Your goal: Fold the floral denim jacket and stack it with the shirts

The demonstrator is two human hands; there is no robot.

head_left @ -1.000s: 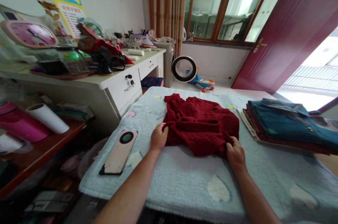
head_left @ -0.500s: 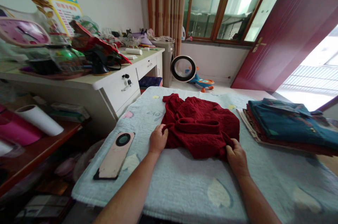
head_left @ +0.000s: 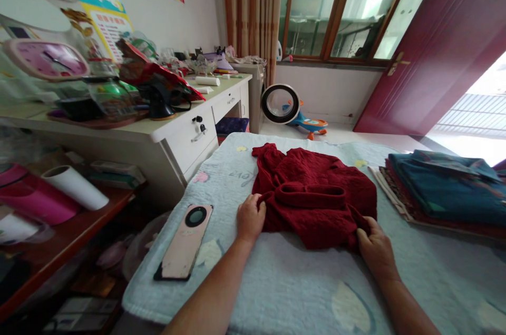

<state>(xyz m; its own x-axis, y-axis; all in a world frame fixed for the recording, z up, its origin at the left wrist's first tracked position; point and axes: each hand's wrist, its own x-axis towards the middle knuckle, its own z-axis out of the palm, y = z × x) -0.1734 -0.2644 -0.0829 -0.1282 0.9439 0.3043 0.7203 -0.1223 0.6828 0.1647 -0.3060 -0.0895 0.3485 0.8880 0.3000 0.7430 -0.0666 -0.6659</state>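
Note:
A dark red garment (head_left: 316, 171) lies bunched on the light blue quilted cover (head_left: 292, 282), its collar facing me. My left hand (head_left: 251, 217) pinches the garment's near left edge. At its near right edge, my right hand (head_left: 375, 244) grips another part of the cloth between thumb and fingers. Left of my left hand, a pink phone (head_left: 185, 248) with a round black camera ring rests on the cover. A stack of folded clothes (head_left: 446, 185), blue-green on top, sits to the right of the garment.
On the left stands a white desk (head_left: 190, 140) crowded with a pink clock (head_left: 49, 59), jars and a red bag. Below it, a reddish shelf (head_left: 106, 208) holds a pink container and a white roll. A blue ride-on toy (head_left: 310, 123) is beyond the cover.
The whole view has shifted slightly, so things appear a little farther right or lower. Both hands keep their hold on the red garment, whose shape is nearly the same.

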